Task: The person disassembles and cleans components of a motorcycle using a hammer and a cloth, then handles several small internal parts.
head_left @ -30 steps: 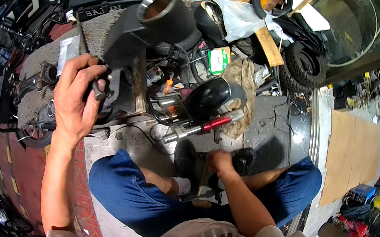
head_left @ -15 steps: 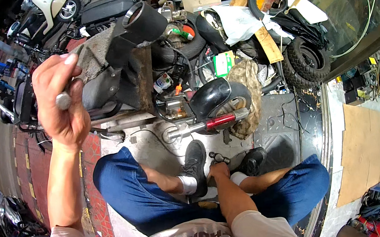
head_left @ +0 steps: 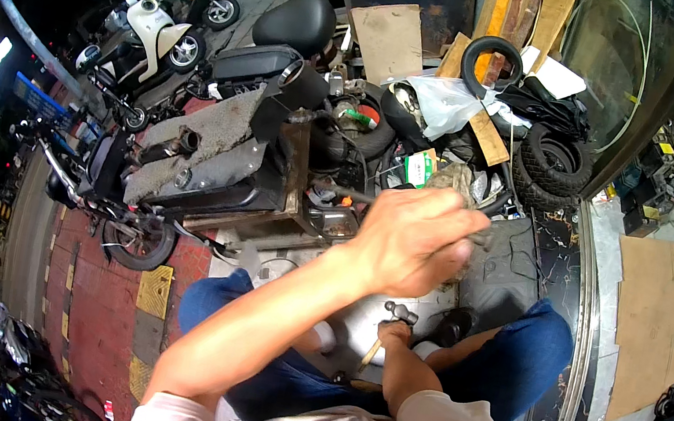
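Observation:
My left hand [head_left: 417,240] is raised in front of me, its fingers wrapped round a dark metal rod [head_left: 350,194] that sticks out on the left side of the fist. Low between my feet, my right hand [head_left: 395,333] grips a ball-peen hammer [head_left: 401,312] close under its head, with the wooden handle [head_left: 369,357] pointing back toward me. Behind my left hand, a crumpled patterned cloth [head_left: 453,178] shows in part. My left hand and forearm cover much of the floor between the scrap pile and my feet.
Ahead lies a heap of motorcycle parts, with a grey-topped scooter body [head_left: 204,154], stacked tyres [head_left: 551,164] and boards [head_left: 488,138]. A flattened cardboard sheet [head_left: 663,328] covers floor at the right. A parked motorcycle [head_left: 132,239] and pale scooter [head_left: 151,32] stand left.
My left hand has swung from the left to the middle, across the red-and-silver tube, which is now hidden. My right hand keeps the hammer low. The view has shifted, showing more at the far side.

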`<state>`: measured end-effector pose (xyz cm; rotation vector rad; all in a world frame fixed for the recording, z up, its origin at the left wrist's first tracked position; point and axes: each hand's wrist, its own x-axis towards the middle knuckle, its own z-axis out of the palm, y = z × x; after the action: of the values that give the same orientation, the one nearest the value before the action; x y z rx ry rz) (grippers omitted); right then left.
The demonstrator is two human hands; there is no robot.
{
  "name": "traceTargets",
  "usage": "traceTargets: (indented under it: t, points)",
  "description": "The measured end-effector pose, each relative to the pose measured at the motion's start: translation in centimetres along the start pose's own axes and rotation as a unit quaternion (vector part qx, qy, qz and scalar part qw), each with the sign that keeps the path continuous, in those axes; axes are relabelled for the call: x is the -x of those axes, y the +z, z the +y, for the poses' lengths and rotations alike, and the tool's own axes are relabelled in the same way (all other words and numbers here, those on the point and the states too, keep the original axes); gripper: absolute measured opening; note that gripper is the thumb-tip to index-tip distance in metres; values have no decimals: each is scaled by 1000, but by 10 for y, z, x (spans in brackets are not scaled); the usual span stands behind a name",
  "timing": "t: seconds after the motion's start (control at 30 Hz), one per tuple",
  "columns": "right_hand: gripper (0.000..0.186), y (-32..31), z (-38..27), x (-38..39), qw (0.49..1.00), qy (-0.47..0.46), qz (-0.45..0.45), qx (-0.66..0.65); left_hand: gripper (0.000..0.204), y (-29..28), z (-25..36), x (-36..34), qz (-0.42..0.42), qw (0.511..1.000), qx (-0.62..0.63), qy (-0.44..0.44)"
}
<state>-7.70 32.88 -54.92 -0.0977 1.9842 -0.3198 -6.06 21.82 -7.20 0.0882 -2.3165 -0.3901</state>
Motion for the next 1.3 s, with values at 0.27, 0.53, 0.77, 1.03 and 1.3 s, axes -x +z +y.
traceTargets:
  t: [0.27, 0.53, 0.77, 1.03, 1.3]
  points:
    - [44, -51, -26, -22, 790, -135, -83, -593, 25, 124, -41, 26, 65, 987, 57, -138]
    - [20, -262, -132, 125, 720, -288, 108, -622, 27, 136, -105, 69, 76, 960, 85, -255]
    - [26, -386, -220, 203, 726, -447, 25, -522, 25, 164, -140, 52, 85, 945, 92, -303]
    - [37, -336, -217, 184, 816, -336, -84, -464, 21, 166, -165, 64, 38, 927, 50, -370]
    - [38, -350, -216, 197, 854, -369, 11, -368, 14, 177, -167, 64, 28, 933, 37, -357]
